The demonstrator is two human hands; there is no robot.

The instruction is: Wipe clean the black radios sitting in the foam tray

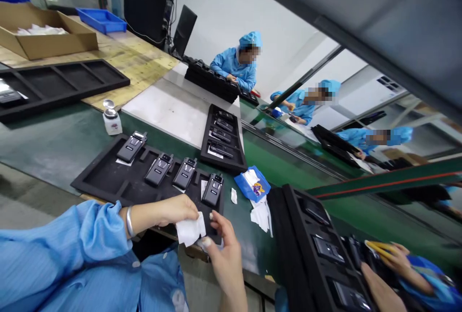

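My left hand point(176, 210), with a silver bangle at the wrist, pinches a crumpled white wipe point(190, 229). Just right of the wipe is my right hand point(226, 249), its thumb and fingers apart and curved towards it; whether the thumb touches the wipe's edge I cannot tell. Both hands are over the near edge of a black foam tray point(104, 177). Several dark handheld devices with short antennas lie in the tray, the closest being one device point(212, 189) right above my hands. White slips show beneath some of them.
A white pump bottle point(112, 122) with its lid up stands behind the tray. To the right are a blue wipes packet point(252, 183) and loose white wipes point(260, 216). Stacked black trays point(288, 235) rise at the right, beside a co-worker's hands point(395, 259). Another device tray point(223, 139) lies beyond.
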